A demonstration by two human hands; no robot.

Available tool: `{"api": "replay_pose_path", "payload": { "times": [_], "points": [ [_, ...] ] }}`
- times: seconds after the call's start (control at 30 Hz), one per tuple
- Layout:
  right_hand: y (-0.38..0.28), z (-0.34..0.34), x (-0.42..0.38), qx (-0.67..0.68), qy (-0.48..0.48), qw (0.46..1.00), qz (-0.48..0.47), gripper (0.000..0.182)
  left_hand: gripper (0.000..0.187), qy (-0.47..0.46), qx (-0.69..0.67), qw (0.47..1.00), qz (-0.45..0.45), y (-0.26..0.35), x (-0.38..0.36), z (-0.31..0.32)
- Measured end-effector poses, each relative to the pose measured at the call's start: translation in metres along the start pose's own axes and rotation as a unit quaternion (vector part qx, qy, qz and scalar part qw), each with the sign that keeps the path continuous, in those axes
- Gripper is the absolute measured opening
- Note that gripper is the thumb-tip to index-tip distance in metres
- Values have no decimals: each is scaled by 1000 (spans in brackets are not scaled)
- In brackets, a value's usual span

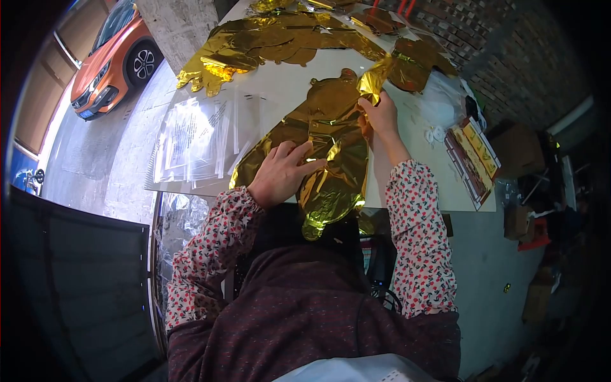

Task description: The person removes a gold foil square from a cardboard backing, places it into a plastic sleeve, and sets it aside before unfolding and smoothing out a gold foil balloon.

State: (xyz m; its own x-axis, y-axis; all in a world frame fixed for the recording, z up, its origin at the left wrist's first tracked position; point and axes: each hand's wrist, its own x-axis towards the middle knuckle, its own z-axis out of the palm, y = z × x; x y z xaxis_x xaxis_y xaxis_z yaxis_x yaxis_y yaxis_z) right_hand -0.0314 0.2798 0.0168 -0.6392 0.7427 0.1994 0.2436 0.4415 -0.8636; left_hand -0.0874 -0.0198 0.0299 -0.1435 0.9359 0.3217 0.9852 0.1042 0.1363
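A flat gold foil balloon (334, 137) lies in front of me, its lower end hanging over the table's near edge. My left hand (283, 170) rests on it with fingers spread, pressing on the crinkled foil. At the balloon's upper right side, my right hand (380, 114) pinches the foil between thumb and fingers, and a folded strip of gold foil (374, 81) sticks up above that grip. Both forearms wear floral sleeves.
More flat gold foil balloons (280, 39) are spread along the table's (407, 181) far side. Clear plastic bags (194, 137) lie at the left. At right are a white plastic bag (440, 99) and a printed card packet (474, 159). An orange car (114, 60) stands beyond, left.
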Motion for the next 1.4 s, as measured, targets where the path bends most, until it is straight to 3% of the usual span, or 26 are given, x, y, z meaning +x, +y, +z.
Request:
{"api": "replay_pose_path", "payload": {
  "times": [0.17, 0.27, 0.5, 0.6, 0.63, 0.73, 0.83, 0.93, 1.03, 1.13, 1.23, 1.33, 1.4],
  "points": [
    [10, 14, 16, -137, 44, 989, 26, 36, 54, -2, -8, 1000, 3, 1, 3, -2],
    [12, 21, 15, -173, 92, 976, -99, 36, 54, -2, -9, 1000, 3, 2, 4, -4],
    [-3, 22, -11, -303, -2, 930, -208, 59, 53, -1, -9, 1000, 0, 0, 3, -1],
    [-12, 22, -25, -383, -65, 899, -204, 69, 53, -2, -5, 1000, 0, 1, 4, 0],
    [-14, 24, -29, -371, -63, 908, -184, 75, 53, -2, -4, 1000, 0, 1, 3, 0],
    [-21, 12, -27, -314, -61, 929, -186, 64, 52, 0, -6, 1000, -4, 2, 2, -2],
    [-7, -1, -5, -84, -30, 982, -169, 49, 51, 17, 5, 1000, 3, 1, 2, -1],
    [-5, -5, -7, -137, 13, 927, -349, 35, 51, 19, 4, 1000, 5, 0, 0, 1],
    [-15, -13, -25, -370, -166, 885, -230, 36, 51, 23, 7, 1000, 5, 0, 0, 1],
    [-7, -18, -19, -135, -125, 967, -175, 35, 51, 27, 4, 1000, 4, -1, -1, 3],
    [1, -16, 0, 14, -33, 985, -166, 38, 52, 29, 16, 999, 7, 0, -1, 2],
    [10, 11, 39, -118, -17, 958, -261, 41, 52, 15, 7, 1000, 4, -1, 1, 1],
    [3, 31, 49, -233, -63, 925, -295, 48, 51, 8, -1, 1000, 1, -1, 1, 0]
  ]
}}
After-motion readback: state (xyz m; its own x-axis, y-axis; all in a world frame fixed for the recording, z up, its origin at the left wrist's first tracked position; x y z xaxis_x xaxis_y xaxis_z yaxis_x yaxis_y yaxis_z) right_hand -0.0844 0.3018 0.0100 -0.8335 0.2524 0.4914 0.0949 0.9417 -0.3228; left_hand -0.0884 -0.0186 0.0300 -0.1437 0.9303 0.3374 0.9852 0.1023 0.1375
